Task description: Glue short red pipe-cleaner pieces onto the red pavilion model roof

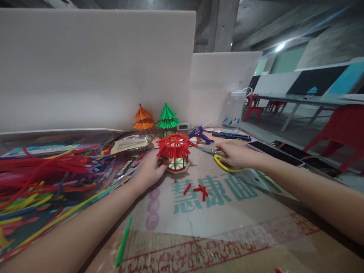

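A small red pavilion model (174, 148), built of pipe-cleaner pieces on a pale base, stands upright on the table. My left hand (153, 167) is closed at its left side, thumb and fingers around the edge near the base. To the right, my right hand (234, 153) is closed on yellow-handled scissors (226, 167). Their blades point left toward the pavilion's roof, and I cannot tell whether a blade tip touches it. Several short red pipe-cleaner pieces (202, 192) lie on the table in front of the pavilion.
Behind stand an orange pagoda model (143, 120), a green one (167, 118), a blue glue gun (200, 134) and a clear bottle (234, 112). Many coloured pipe cleaners (51, 174) fill the left. A metal dish (136, 141), a phone (275, 152) and a green stick (124, 241) lie around.
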Demonstrator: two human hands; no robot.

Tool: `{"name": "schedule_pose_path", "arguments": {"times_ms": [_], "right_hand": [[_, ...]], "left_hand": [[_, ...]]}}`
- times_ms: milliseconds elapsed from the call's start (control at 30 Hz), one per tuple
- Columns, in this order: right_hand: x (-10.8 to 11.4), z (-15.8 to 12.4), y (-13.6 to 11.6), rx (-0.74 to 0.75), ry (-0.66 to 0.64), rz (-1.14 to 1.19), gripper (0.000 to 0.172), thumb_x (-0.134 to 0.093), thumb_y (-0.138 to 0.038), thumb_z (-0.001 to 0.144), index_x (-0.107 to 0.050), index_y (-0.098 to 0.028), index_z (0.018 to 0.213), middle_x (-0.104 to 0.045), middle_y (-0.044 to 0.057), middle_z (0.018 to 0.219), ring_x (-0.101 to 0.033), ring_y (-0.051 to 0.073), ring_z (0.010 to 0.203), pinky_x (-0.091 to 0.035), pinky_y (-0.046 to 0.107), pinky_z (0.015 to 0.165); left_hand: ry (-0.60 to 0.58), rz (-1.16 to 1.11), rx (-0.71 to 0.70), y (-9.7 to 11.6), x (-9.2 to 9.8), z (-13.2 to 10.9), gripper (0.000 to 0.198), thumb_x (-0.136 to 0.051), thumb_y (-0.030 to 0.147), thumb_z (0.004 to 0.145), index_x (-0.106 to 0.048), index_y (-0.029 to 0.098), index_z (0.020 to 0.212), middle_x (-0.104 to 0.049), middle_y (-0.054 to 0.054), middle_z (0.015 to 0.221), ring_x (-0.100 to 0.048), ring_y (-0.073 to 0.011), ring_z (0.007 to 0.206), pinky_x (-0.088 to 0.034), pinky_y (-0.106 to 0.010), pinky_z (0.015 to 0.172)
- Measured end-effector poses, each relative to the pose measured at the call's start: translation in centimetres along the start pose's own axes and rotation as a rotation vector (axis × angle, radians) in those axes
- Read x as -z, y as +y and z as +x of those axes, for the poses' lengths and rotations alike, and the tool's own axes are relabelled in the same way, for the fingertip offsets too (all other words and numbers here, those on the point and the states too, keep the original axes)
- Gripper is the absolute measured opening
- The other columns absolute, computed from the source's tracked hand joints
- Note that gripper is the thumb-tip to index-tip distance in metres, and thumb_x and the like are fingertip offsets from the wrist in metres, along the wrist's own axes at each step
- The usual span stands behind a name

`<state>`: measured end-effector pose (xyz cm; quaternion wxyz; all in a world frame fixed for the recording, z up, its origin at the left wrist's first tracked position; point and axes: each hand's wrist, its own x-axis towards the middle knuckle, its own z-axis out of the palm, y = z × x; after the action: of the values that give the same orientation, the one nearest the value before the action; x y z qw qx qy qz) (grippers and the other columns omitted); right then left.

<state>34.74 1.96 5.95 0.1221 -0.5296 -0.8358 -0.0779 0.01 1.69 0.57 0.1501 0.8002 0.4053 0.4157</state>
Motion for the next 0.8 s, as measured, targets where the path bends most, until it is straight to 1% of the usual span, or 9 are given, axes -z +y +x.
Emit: {"name": "schedule_pose_path", "arguments": {"times_ms": [100, 167, 233, 333, 400, 500, 633, 700, 800], "right_hand": [[0.6, -0.2, -0.7, 0.045, -0.006, -0.028, 0.039, -0.065, -0.042, 0.086, -0.067, -0.021, 0.119, -0.074, 0.012, 0.107, -0.072, 0.027, 0.09, -0.052, 0.035, 0.077], [1.4, -0.2, -2.1, 0.118, 0.121, -0.001, 0.051, -0.065, -0.043, 0.087, -0.058, -0.02, 0.132, -0.07, 0.014, 0.121, -0.067, 0.031, 0.107, -0.052, 0.042, 0.089], [2.2, 0.2, -4.2, 0.248, 0.295, 0.069, 0.062, -0.065, -0.046, 0.088, -0.049, -0.019, 0.142, -0.061, 0.017, 0.134, -0.058, 0.032, 0.123, -0.047, 0.048, 0.099], [2.2, 1.3, -7.4, 0.49, 0.453, 0.163, 0.063, -0.063, -0.051, 0.09, -0.048, -0.019, 0.142, -0.06, 0.016, 0.131, -0.055, 0.029, 0.124, -0.046, 0.047, 0.103], [1.4, 2.3, -9.0, 0.585, 0.547, 0.213, 0.068, -0.064, -0.057, 0.087, -0.049, -0.018, 0.14, -0.061, 0.017, 0.128, -0.056, 0.029, 0.121, -0.046, 0.046, 0.102], [-0.7, 3.4, -10.1, 0.57, 0.673, 0.256, 0.07, -0.061, -0.063, 0.086, -0.051, -0.018, 0.139, -0.061, 0.016, 0.125, -0.055, 0.03, 0.119, -0.043, 0.049, 0.105], [-3.1, 3.5, -9.9, 0.549, 0.666, 0.243, 0.07, -0.057, -0.065, 0.087, -0.049, -0.022, 0.142, -0.06, 0.014, 0.126, -0.054, 0.03, 0.122, -0.035, 0.055, 0.112], [-3.4, 3.2, -9.8, 0.552, 0.666, 0.232, 0.069, -0.058, -0.062, 0.089, -0.047, -0.022, 0.144, -0.059, 0.014, 0.128, -0.053, 0.03, 0.124, -0.033, 0.055, 0.114], [-3.0, 3.1, -9.8, 0.487, 0.684, 0.246, 0.066, -0.06, -0.058, 0.089, -0.047, -0.022, 0.143, -0.057, 0.015, 0.131, -0.051, 0.031, 0.127, -0.032, 0.056, 0.115]], "left_hand": [[-0.001, 0.024, 0.01, 0.0, 0.0, 0.0, 0.026, -0.053, 0.037, 0.09, -0.06, 0.019, 0.108, -0.072, -0.01, 0.105, -0.071, -0.0254, 0.091, -0.058, -0.04, 0.083], [-0.012, 0.035, 0.027, 0.2, 0.1, 0.0, 0.028, -0.053, 0.037, 0.09, -0.061, 0.018, 0.109, -0.072, -0.01, 0.105, -0.071, -0.0256, 0.091, -0.058, -0.04, 0.082], [-0.022, 0.037, 0.036, 0.3, 0.1, -0.1, 0.03, -0.053, 0.037, 0.09, -0.06, 0.017, 0.112, -0.072, -0.011, 0.108, -0.071, -0.026, 0.093, -0.058, -0.041, 0.083], [-0.017, 0.04, 0.016, 0.4, 0.2, -0.1, 0.032, -0.053, 0.036, 0.091, -0.06, 0.017, 0.115, -0.071, -0.012, 0.112, -0.07, -0.026, 0.097, -0.057, -0.041, 0.087], [-0.018, 0.038, 0.003, 0.4, 0.2, -0.1, 0.031, -0.052, 0.035, 0.091, -0.061, 0.017, 0.115, -0.07, -0.012, 0.113, -0.07, -0.0257, 0.097, -0.056, -0.041, 0.087], [-0.027, 0.024, -0.006, 0.5, 0.2, -0.1, 0.03, -0.051, 0.034, 0.091, -0.061, 0.016, 0.114, -0.071, -0.012, 0.111, -0.07, -0.0256, 0.095, -0.057, -0.041, 0.085], [-0.023, 0.011, 0.003, 0.6, 0.3, 0.0, 0.029, -0.052, 0.034, 0.091, -0.06, 0.016, 0.112, -0.07, -0.012, 0.112, -0.07, -0.0251, 0.096, -0.057, -0.041, 0.086], [-0.025, 0.011, 0.003, 0.7, 0.3, -0.1, 0.028, -0.052, 0.033, 0.09, -0.06, 0.016, 0.111, -0.069, -0.012, 0.112, -0.069, -0.0253, 0.098, -0.056, -0.041, 0.089], [-0.034, 0.043, 0.008, 0.7, 0.3, -0.1, 0.027, -0.052, 0.034, 0.09, -0.061, 0.017, 0.109, -0.07, -0.011, 0.106, -0.069, -0.0262, 0.098, -0.056, -0.042, 0.09]]}}
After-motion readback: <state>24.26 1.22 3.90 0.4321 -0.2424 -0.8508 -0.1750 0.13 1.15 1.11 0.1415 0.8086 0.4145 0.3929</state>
